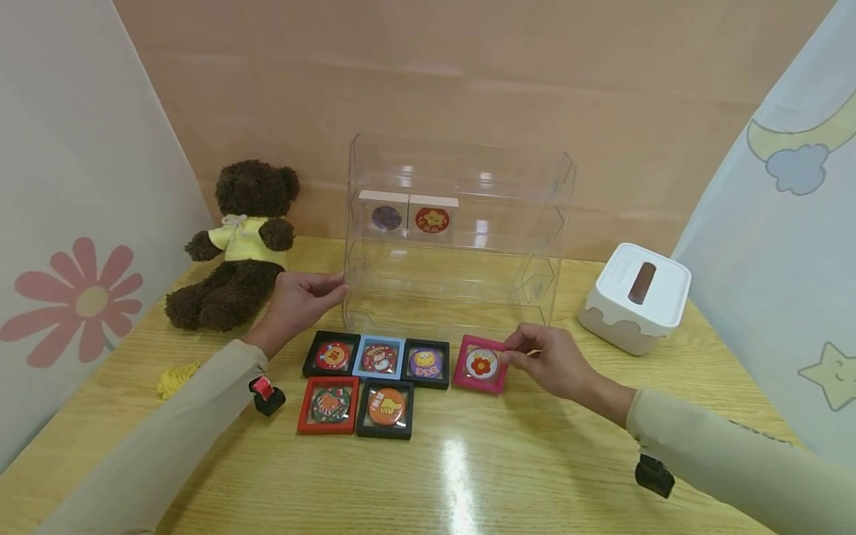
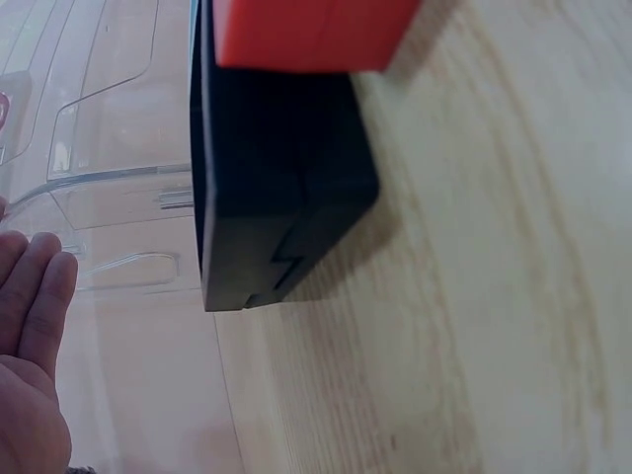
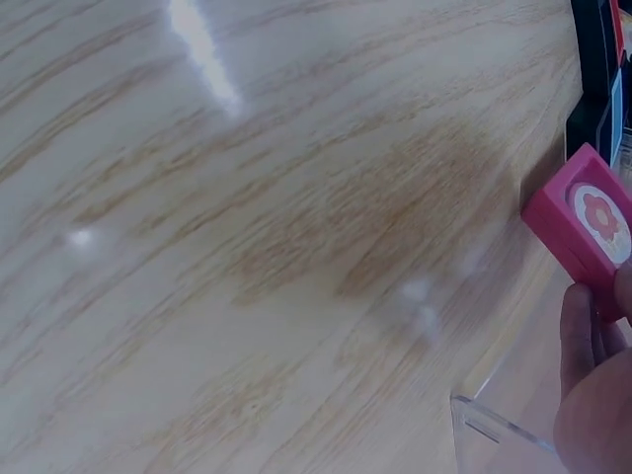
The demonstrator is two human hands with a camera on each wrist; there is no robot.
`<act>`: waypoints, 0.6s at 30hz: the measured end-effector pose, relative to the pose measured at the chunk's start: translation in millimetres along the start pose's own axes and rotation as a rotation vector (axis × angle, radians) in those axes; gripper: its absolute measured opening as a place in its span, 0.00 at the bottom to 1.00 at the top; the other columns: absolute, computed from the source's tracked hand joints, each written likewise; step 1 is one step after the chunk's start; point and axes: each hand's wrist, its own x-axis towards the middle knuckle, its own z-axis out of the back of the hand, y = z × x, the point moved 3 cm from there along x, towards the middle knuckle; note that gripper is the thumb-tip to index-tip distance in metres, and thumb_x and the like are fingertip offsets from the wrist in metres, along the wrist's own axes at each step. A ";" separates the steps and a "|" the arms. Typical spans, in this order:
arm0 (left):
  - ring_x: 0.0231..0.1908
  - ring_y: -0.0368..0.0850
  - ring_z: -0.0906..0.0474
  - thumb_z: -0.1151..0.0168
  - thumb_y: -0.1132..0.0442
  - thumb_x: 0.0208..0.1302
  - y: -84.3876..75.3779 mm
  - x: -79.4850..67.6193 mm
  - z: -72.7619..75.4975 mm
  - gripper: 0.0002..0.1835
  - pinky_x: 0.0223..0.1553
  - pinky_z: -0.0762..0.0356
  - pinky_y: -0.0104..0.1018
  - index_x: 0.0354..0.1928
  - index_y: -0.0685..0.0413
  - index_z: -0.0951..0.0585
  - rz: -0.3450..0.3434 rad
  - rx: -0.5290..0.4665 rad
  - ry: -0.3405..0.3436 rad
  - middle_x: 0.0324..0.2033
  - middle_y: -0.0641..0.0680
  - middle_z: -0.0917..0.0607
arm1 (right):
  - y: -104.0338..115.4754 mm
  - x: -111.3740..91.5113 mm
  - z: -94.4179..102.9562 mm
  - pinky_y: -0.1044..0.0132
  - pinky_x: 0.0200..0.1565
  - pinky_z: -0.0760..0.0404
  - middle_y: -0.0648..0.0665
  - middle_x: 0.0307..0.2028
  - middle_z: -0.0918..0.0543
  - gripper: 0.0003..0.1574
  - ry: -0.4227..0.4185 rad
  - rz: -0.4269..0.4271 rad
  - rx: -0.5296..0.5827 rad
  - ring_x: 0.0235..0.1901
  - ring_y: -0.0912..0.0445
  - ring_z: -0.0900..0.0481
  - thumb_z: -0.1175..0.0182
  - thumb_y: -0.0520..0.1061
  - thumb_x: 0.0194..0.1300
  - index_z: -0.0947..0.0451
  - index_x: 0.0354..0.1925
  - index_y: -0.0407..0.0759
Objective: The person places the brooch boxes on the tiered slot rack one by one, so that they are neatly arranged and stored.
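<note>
My right hand [image 1: 551,360] pinches the right edge of a pink square badge frame [image 1: 461,380] holding a round flower badge [image 1: 481,363]. In the right wrist view the pink frame [image 3: 568,212] tilts between thumb and fingers. My left hand [image 1: 297,306] has its fingertips at the left side of a clear tiered display rack [image 1: 455,286]; straight fingers show beside the clear plastic in the left wrist view. Close to that hand stand a black frame [image 1: 309,364], a light-blue frame [image 1: 380,340] and another black frame [image 1: 438,384], with a red frame [image 1: 304,425] and a black frame [image 1: 386,433] nearer me.
Two white-edged badge frames [image 1: 409,199] stand on an upper tier of the rack, at its left. A brown teddy bear [image 1: 257,189] in a yellow top sits at the left, with yellow yarn [image 1: 177,379] nearer. A white tissue box [image 1: 611,279] stands at the right.
</note>
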 end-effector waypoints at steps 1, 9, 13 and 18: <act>0.34 0.43 0.16 0.33 0.63 0.60 0.0 -0.1 -0.1 0.12 0.31 0.21 0.27 0.43 0.63 0.15 0.000 -0.001 0.000 0.38 0.60 0.15 | 0.1 -0.1 0.9 0.66 0.30 0.18 0.53 0.26 0.17 0.07 -0.003 0.009 -0.003 0.27 0.59 0.19 0.31 0.32 0.55 0.20 0.29 0.42; 0.33 0.37 0.17 0.33 0.63 0.60 0.5 -1.8 0.5 0.12 0.31 0.20 0.28 0.43 0.63 0.15 -0.009 0.003 -0.005 0.38 0.59 0.15 | 0.5 -0.5 5.8 0.67 0.30 0.18 0.52 0.27 0.17 0.06 -0.042 0.047 0.012 0.27 0.59 0.19 0.32 0.32 0.55 0.20 0.27 0.39; 0.33 0.37 0.17 0.33 0.63 0.60 0.7 -1.0 0.6 0.12 0.30 0.20 0.28 0.43 0.63 0.15 -0.011 0.010 -0.008 0.37 0.59 0.14 | 2.7 0.4 9.4 0.68 0.31 0.18 0.49 0.29 0.17 0.08 -0.066 0.042 0.019 0.28 0.57 0.19 0.32 0.32 0.55 0.21 0.26 0.41; 0.33 0.37 0.16 0.33 0.64 0.60 1.8 -0.1 0.0 0.12 0.31 0.20 0.28 0.43 0.64 0.15 -0.007 0.007 -0.008 0.36 0.60 0.15 | 5.6 4.3 16.5 0.65 0.32 0.18 0.45 0.32 0.17 0.07 -0.080 0.031 0.037 0.30 0.54 0.18 0.33 0.32 0.56 0.21 0.27 0.40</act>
